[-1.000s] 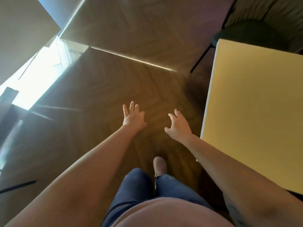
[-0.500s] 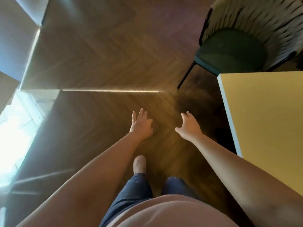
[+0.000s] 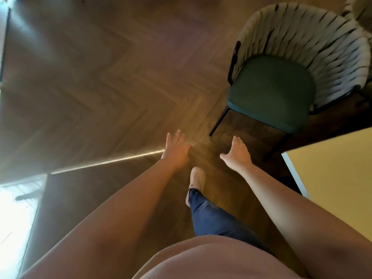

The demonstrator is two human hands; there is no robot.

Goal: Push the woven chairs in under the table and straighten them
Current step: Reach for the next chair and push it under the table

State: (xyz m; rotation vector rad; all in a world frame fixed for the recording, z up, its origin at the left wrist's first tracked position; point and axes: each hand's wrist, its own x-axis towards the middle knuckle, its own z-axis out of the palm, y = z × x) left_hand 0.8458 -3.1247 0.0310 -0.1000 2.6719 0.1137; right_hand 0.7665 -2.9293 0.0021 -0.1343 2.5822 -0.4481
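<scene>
Wood floor point(image 3: 100, 87) — woven chair point(image 3: 271, 91) askew to table point(image 3: 334, 178)

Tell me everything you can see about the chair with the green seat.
The chair has a padded green seat, a curved back woven from thick pale strands, and thin black legs. It stands upright on the wood floor, beyond the corner of the yellow table, not under it. Neither hand touches it; the right hand is nearest.
</scene>
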